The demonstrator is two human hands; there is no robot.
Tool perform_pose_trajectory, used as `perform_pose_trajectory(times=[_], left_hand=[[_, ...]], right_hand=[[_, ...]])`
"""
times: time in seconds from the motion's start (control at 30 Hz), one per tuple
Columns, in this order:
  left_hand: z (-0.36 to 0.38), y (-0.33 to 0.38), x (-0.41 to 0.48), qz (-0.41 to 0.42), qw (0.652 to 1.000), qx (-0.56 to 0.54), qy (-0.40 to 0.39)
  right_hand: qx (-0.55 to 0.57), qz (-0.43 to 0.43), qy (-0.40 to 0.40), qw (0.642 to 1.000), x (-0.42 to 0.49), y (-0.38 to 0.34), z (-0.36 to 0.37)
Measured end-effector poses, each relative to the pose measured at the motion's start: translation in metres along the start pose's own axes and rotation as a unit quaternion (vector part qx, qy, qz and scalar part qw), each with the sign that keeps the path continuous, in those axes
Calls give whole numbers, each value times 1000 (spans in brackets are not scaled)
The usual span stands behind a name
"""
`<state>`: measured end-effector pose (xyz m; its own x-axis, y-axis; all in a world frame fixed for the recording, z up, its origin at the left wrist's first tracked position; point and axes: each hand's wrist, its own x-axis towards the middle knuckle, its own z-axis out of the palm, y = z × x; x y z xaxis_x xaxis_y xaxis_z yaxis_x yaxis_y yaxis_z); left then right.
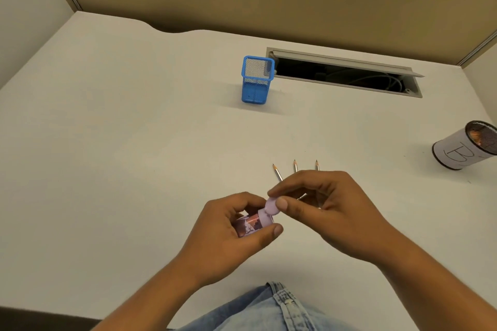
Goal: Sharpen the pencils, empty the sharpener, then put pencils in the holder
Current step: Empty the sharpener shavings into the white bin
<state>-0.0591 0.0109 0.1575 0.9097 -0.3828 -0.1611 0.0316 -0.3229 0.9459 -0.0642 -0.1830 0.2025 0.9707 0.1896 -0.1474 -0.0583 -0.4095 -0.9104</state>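
Observation:
My left hand [236, 231] grips a small lilac sharpener [251, 224] with a clear body holding shavings, lying sideways just above the white desk [121, 142]. My right hand [320, 204] pinches the sharpener's round lilac lid [272, 206] between thumb and forefinger at the sharpener's open end. Three sharpened pencils [295, 165] lie on the desk behind my right hand, tips pointing away, their lower parts hidden by the hand. A blue mesh pencil holder [255, 80] stands upright farther back, with nothing visible in it.
A round mesh bin [465, 146] wrapped in white paper marked "B" stands at the right edge with shavings inside. An open cable slot [344, 74] runs along the desk's back right. Beige partition walls enclose the desk. Denim cloth [269, 309] shows at the near edge.

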Motion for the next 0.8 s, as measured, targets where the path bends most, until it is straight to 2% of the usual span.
perform_pose_trajectory(times=[0.27, 0.43, 0.8], left_hand=[[-10, 3, 7, -18, 995, -95, -22], [-22, 10, 9, -37, 985, -154, -65], [-42, 16, 27, -26, 984, -112, -134]], right_hand=[[11, 27, 9, 1000, -8, -2, 7], [18, 27, 14, 999, -5, -7, 16], [69, 27, 30, 997, 3, -7, 29]])
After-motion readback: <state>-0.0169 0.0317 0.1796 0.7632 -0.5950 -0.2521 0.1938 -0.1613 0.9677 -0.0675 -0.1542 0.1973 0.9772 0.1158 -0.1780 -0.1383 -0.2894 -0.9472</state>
